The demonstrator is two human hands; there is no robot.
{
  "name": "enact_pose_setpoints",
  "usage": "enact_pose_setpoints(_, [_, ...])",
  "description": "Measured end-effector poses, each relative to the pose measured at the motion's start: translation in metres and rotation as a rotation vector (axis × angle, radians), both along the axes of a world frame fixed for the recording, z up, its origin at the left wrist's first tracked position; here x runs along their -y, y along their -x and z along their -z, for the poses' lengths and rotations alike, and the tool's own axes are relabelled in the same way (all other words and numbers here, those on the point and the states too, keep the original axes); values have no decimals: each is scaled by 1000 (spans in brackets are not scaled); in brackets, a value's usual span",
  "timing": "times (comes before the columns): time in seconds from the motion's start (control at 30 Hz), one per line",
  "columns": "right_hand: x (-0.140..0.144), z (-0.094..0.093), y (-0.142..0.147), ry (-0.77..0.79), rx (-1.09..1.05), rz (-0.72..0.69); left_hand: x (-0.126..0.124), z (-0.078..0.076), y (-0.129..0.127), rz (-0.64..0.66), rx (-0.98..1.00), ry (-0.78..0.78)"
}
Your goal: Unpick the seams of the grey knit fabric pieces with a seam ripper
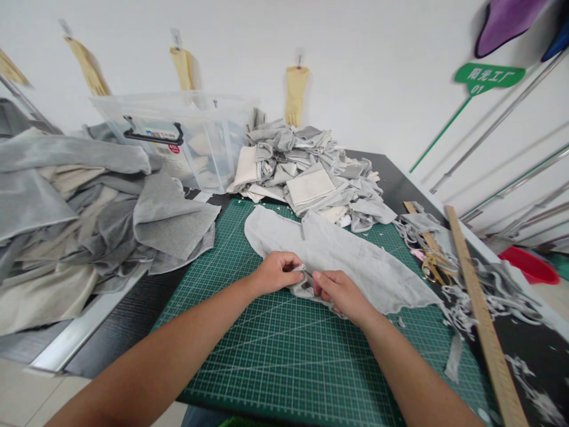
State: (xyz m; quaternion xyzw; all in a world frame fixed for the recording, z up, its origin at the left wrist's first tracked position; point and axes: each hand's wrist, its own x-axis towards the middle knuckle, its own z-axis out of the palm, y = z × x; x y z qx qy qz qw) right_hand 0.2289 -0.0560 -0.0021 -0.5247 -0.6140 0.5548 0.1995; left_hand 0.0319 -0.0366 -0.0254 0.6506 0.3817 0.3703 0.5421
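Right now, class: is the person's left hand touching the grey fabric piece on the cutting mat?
Touching. The head view shows the left hand pinching the near edge of the grey fabric piece, with the fingers closed on its fold.

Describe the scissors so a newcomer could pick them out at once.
Start at the green cutting mat and go to its right edge, beside the long wooden ruler. The scissors lie there among grey fabric scraps; their shiny gold handles set them apart.
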Motion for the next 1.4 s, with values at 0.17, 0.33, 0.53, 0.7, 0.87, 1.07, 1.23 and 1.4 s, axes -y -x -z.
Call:
enact_pose_setpoints(0.17, [0, 0, 0, -3, 3, 4, 1, -2, -1, -48, -18, -15])
enact_pose_setpoints(0.33, [0, 0, 0, 0, 18, 3, 0, -1, 0, -60, -18, -31])
enact_pose_setpoints(0.53, [0, 0, 0, 2, 16, 7, -1, 1, 1, -15, -34, -40])
enact_pose_setpoints(0.7, [1, -1, 1, 0, 19, 4, -2, 2, 2, 13, -17, -35])
enact_pose_setpoints(0.87, [0, -2, 1, -7, 19, -6, -2, 4, 2, 13, 32, -8])
enact_pose_setpoints(1.07, [0, -2, 1, -22, 22, -10, -3, 4, 2, 0, 28, -4])
enact_pose_setpoints(1.23, [0, -1, 0, -21, 25, -16, -2, 2, 1, -7, 14, -18])
enact_pose_setpoints(1.4, [0, 1, 0, -20, 21, -26, -1, 0, 1, -9, -15, -23])
